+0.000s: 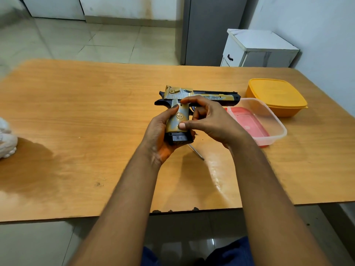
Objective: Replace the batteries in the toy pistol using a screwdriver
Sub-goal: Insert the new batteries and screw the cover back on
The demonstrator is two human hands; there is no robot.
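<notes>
A gold and black toy pistol (203, 96) is held above the wooden table (86, 116), barrel pointing right, grip pointing toward me. My left hand (157, 135) grips the lower part of the pistol's grip and its black base from the left. My right hand (209, 120) pinches the grip from the right, thumb on its lower side and forefinger near the top. A thin screwdriver shaft (196, 152) lies on the table just below my hands; its handle is hidden.
A clear plastic container (269, 120) with a red lid inside sits right of my hands. Behind it stands an orange lidded box (276, 96). A white cloth-like object (6, 141) lies at the table's left edge. A white cabinet (257, 48) stands beyond the table.
</notes>
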